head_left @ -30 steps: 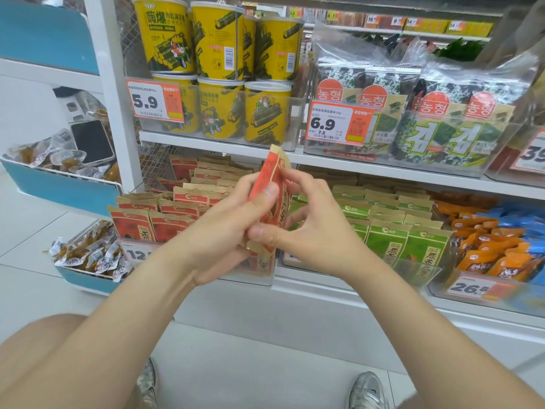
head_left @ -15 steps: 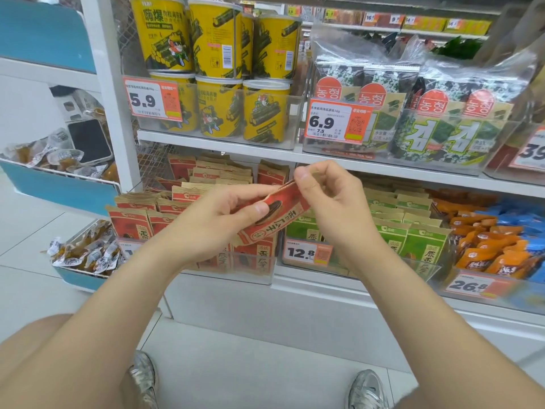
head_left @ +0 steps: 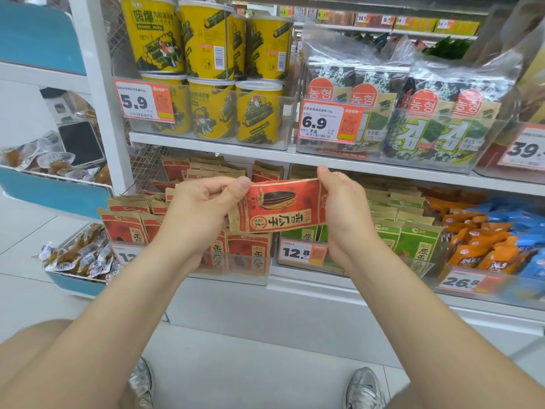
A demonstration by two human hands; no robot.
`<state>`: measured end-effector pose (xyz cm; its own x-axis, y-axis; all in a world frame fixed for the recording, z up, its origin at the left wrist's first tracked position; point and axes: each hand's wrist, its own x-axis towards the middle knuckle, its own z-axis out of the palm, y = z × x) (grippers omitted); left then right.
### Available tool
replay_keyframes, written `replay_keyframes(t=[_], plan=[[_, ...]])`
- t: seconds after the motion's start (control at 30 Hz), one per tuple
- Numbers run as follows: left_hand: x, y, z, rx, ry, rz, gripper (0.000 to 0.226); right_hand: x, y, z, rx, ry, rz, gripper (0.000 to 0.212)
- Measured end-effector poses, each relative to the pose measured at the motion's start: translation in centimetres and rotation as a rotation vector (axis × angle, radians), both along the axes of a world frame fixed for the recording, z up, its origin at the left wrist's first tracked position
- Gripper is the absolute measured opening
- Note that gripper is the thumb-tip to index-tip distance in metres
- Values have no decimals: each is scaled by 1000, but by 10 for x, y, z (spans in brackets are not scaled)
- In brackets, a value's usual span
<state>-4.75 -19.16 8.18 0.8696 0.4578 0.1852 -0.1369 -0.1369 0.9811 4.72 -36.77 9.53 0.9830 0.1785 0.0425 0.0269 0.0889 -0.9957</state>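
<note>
A red and tan packet of sunflower seeds (head_left: 284, 209) lies sideways between both my hands, in front of the lower shelf. My left hand (head_left: 200, 214) pinches its left end with thumb on top. My right hand (head_left: 345, 208) grips its right end, thumb on the upper edge. Just behind and below, a clear bin (head_left: 236, 267) holds several more red packets of the same kind (head_left: 126, 228).
Green packets (head_left: 413, 240) fill the bin to the right, then orange and blue ones (head_left: 486, 231). The shelf above (head_left: 295, 156) carries yellow seaweed tubs (head_left: 212, 69) and bagged seaweed (head_left: 413, 119). A blue-edged rack of wrapped snacks (head_left: 76, 255) stands at left. My shoes are on the white floor.
The packet has turned from upright and edge-on to lying flat and sideways with its front towards me. My hands moved apart to its two ends.
</note>
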Motion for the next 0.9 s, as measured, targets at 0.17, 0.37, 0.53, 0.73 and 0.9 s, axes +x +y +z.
replay_keyframes(t=[0.17, 0.37, 0.53, 0.73, 0.9], plan=[[5, 5, -1, -208, -5, 21, 29, 1, -7, 2, -152, -196, 169, 31], [9, 13, -3, 22, -20, 84, 29, 19, -15, -1, -328, -575, 27, 5], [16, 33, -8, 675, 110, 248, 30, 41, -11, -16, -571, -949, -225, 13], [22, 42, -5, 957, 360, 158, 26, 40, 33, -33, -1012, -1213, -95, 22], [30, 50, -12, 1046, 415, 27, 23, 42, 70, -28, -1422, -1157, 107, 36]])
